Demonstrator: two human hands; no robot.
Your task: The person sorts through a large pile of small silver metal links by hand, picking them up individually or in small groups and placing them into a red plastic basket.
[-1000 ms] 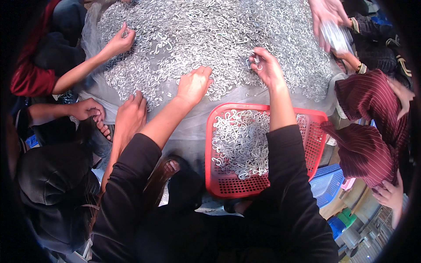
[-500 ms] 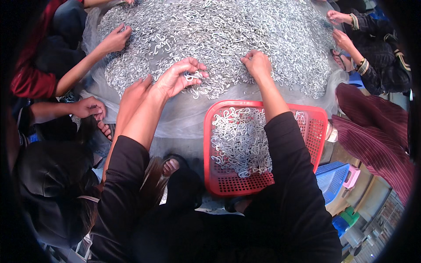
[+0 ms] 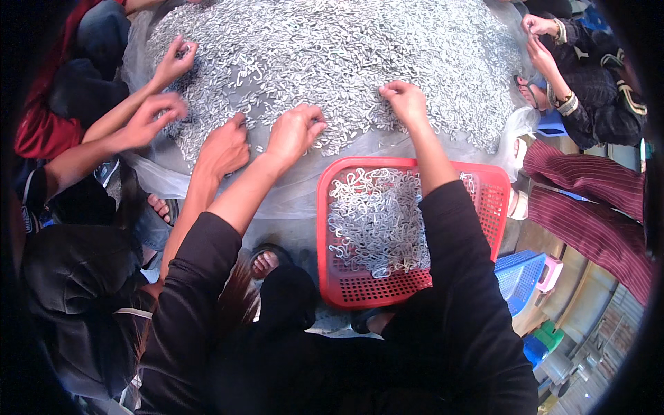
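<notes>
A wide heap of small silvery metal hooks (image 3: 332, 62) spreads over a plastic sheet. At its near edge my left hand (image 3: 294, 135) is closed, back upward, its fingers curled down; what they hold is hidden. Further right, my right hand (image 3: 407, 104) reaches over the heap with thumb and forefinger pinched; anything between them is too small to make out. Under my right forearm stands a red plastic basket (image 3: 324, 242), partly filled with pale metal S-shaped hooks (image 3: 377, 221).
A co-worker's hand (image 3: 225, 146) lies close beside my left forearm. Other co-workers' hands (image 3: 176, 62) work at the heap's left, and more hands (image 3: 541, 31) at the far right. Blue baskets (image 3: 519, 277) stand right of the red one, near a person in striped trousers (image 3: 588, 221).
My left hand has turned over and lowered toward the heap; the hook seen in it earlier is now hidden. My right hand stays nearly in place. A co-worker's hand at left has risen toward the heap.
</notes>
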